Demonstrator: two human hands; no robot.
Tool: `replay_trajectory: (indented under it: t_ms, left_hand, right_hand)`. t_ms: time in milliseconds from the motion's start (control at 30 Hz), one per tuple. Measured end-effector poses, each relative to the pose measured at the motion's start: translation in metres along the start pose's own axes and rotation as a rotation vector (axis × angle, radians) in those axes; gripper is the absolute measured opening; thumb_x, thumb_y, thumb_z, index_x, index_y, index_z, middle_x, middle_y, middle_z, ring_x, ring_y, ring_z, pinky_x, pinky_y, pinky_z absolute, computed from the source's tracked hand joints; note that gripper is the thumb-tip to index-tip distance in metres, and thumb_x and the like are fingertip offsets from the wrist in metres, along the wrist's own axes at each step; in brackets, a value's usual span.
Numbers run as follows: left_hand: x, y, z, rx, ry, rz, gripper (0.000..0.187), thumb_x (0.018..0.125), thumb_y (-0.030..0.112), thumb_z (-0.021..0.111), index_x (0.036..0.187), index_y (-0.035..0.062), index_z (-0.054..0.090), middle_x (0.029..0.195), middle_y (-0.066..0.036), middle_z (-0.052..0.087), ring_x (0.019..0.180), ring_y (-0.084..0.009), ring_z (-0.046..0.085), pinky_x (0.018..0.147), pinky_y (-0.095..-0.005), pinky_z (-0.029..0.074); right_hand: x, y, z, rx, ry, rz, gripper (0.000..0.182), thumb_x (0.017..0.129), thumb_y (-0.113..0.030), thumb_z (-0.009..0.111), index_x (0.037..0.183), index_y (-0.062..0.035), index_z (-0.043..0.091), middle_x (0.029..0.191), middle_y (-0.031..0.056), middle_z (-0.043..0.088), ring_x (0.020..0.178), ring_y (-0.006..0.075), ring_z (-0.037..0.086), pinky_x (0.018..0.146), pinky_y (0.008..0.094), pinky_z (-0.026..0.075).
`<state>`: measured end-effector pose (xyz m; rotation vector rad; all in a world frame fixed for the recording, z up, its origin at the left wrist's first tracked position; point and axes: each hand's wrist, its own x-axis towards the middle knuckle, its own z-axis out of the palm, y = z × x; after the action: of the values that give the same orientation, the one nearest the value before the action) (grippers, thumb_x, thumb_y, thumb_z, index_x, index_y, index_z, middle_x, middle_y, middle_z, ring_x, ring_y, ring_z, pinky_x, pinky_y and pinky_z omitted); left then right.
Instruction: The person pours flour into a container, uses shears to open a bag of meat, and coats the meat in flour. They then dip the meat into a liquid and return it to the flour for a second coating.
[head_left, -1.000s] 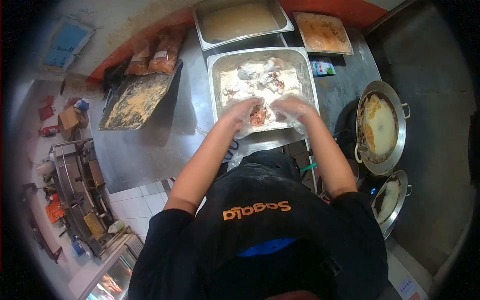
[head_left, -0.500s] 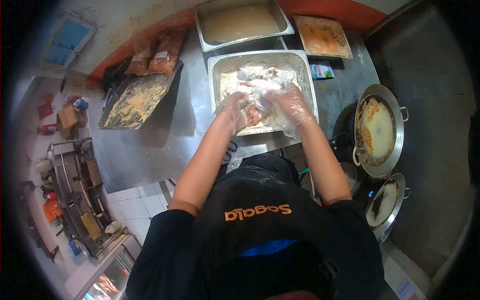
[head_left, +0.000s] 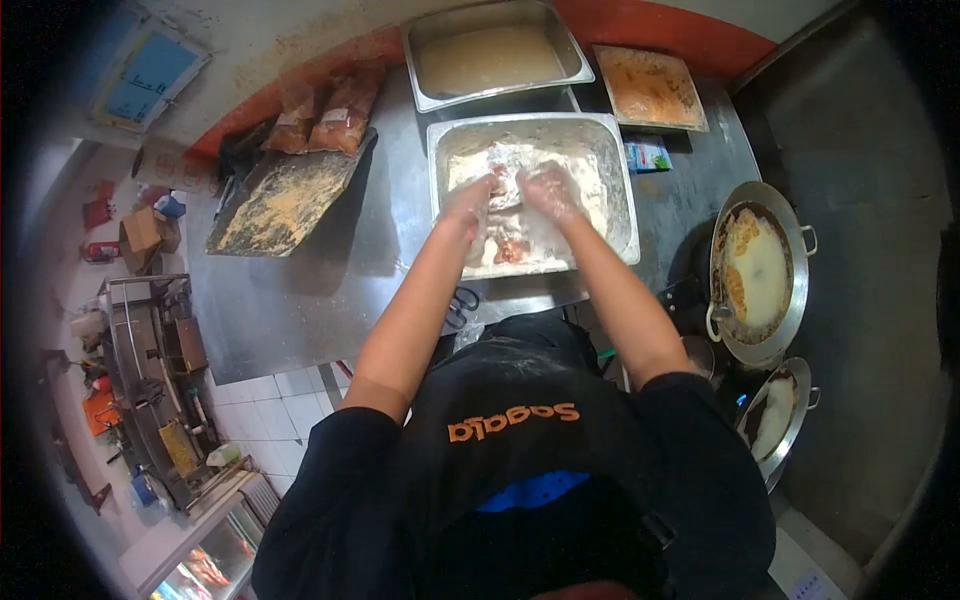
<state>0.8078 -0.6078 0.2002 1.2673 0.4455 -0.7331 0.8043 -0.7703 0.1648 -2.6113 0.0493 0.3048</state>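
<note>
Left hand (head_left: 466, 210) and right hand (head_left: 550, 193), gloved, half-curled inside the pan (head_left: 628, 200); grip unclear.
Powdered meat pieces (head_left: 510, 249) lie between them and toward its near edge; judged best: turn gently, press powder (head_left: 590, 176) onto bare patches. Scissor-like loops (head_left: 460, 306) at table's (head_left: 300, 310) near edge; liquid-filled tub (head_left: 500, 95) beyond pan's far edge, likely limiting reach.

2 woks (head_left: 765, 354) right; cardboard box (head_left: 145, 232) left; blue sheet (head_left: 150, 80) upper left.
</note>
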Motion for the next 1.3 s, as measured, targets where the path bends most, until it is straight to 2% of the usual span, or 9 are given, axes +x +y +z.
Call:
replay_trajectory:
  t_ms: [233, 333, 567, 600, 800, 967, 1100, 1133, 1300]
  left_hand:
    - [-0.004, 0.010, 0.001, -0.401, -0.162, -0.035, 0.027, 0.094, 0.022, 0.048, 0.112, 0.0055, 0.058, 0.108, -0.012, 0.062, 0.090, -0.0234, 0.061, 0.081, -0.0443, 0.050]
    - [-0.003, 0.017, -0.006, 0.226, 0.108, 0.086, 0.036, 0.094, 0.031, 0.053, 0.111, 0.0007, 0.062, 0.100, -0.012, 0.065, 0.087, -0.0208, 0.060, 0.078, -0.0371, 0.049]
    - [0.022, -0.007, 0.008, 0.676, 0.451, 0.371, 0.057, 0.084, 0.044, 0.061, 0.113, -0.0053, 0.060, 0.111, -0.013, 0.064, 0.098, -0.0207, 0.060, 0.085, -0.0276, 0.045]
    - [-0.022, 0.037, 0.018, 0.603, 0.093, 0.157, 0.058, 0.080, 0.044, 0.062, 0.113, -0.0032, 0.060, 0.115, -0.012, 0.063, 0.101, -0.0217, 0.059, 0.090, -0.0277, 0.043]
    - [0.017, 0.028, -0.006, 0.073, -0.129, 0.045, 0.035, 0.084, 0.030, 0.058, 0.105, 0.0022, 0.063, 0.103, -0.009, 0.066, 0.092, -0.0180, 0.062, 0.082, -0.0276, 0.049]
    - [0.013, 0.026, -0.003, -0.150, -0.253, 0.018, 0.025, 0.091, 0.021, 0.049, 0.103, 0.0038, 0.062, 0.097, -0.007, 0.066, 0.085, -0.0151, 0.063, 0.082, -0.0280, 0.051]
    - [0.055, -0.011, -0.005, 0.159, -0.148, 0.112, 0.038, 0.096, 0.032, 0.050, 0.110, -0.0012, 0.061, 0.102, -0.013, 0.066, 0.096, -0.0208, 0.061, 0.088, -0.0334, 0.048]
    - [0.057, -0.006, -0.015, 0.496, -0.069, -0.061, 0.071, 0.090, 0.053, 0.049, 0.136, -0.0017, 0.046, 0.135, -0.023, 0.050, 0.125, -0.0334, 0.047, 0.107, -0.0380, 0.034]
    - [0.036, -0.050, -0.021, 0.470, 0.164, 0.261, 0.085, 0.084, 0.050, 0.063, 0.144, -0.0016, 0.029, 0.139, -0.024, 0.045, 0.121, -0.0332, 0.051, 0.104, -0.0365, 0.039]
  right_hand:
    - [-0.067, -0.063, -0.037, 0.310, 0.283, 0.077, 0.033, 0.095, -0.023, 0.042, 0.090, -0.0001, 0.065, 0.089, 0.0221, 0.066, 0.091, 0.0390, 0.061, 0.094, 0.0453, 0.041]
    - [-0.076, -0.033, -0.045, 0.218, 0.363, -0.120, 0.031, 0.094, -0.027, 0.046, 0.092, -0.0026, 0.066, 0.094, 0.0180, 0.065, 0.087, 0.0341, 0.061, 0.090, 0.0437, 0.045]
    - [0.001, 0.039, -0.048, 0.204, 0.204, 0.491, 0.052, 0.082, -0.043, 0.062, 0.106, 0.0020, 0.067, 0.105, 0.0200, 0.068, 0.095, 0.0288, 0.065, 0.084, 0.0377, 0.050]
    - [0.013, 0.045, -0.043, 0.294, 0.141, 0.423, 0.053, 0.080, -0.045, 0.059, 0.102, 0.0019, 0.068, 0.105, 0.0214, 0.067, 0.099, 0.0316, 0.064, 0.087, 0.0394, 0.048]
    - [0.032, 0.030, -0.032, 0.648, -0.055, 0.415, 0.049, 0.076, -0.039, 0.059, 0.093, 0.0060, 0.069, 0.101, 0.0255, 0.067, 0.097, 0.0351, 0.065, 0.087, 0.0416, 0.049]
    - [0.004, -0.030, -0.073, -0.149, -0.006, 0.112, 0.045, 0.078, -0.033, 0.061, 0.100, 0.0050, 0.067, 0.101, 0.0299, 0.065, 0.096, 0.0371, 0.065, 0.086, 0.0431, 0.050]
    - [-0.031, -0.072, -0.092, -0.009, -0.069, 0.133, 0.049, 0.082, -0.040, 0.055, 0.103, 0.0034, 0.066, 0.108, 0.0264, 0.064, 0.108, 0.0381, 0.059, 0.095, 0.0450, 0.045]
    - [-0.050, -0.093, -0.126, 0.057, -0.160, 0.157, 0.053, 0.083, -0.043, 0.053, 0.106, 0.0029, 0.066, 0.109, 0.0252, 0.064, 0.107, 0.0383, 0.060, 0.093, 0.0443, 0.046]
    - [-0.046, 0.011, -0.099, 0.054, -0.162, 0.246, 0.057, 0.083, -0.047, 0.055, 0.106, 0.0040, 0.066, 0.105, 0.0260, 0.065, 0.100, 0.0363, 0.063, 0.089, 0.0423, 0.047]
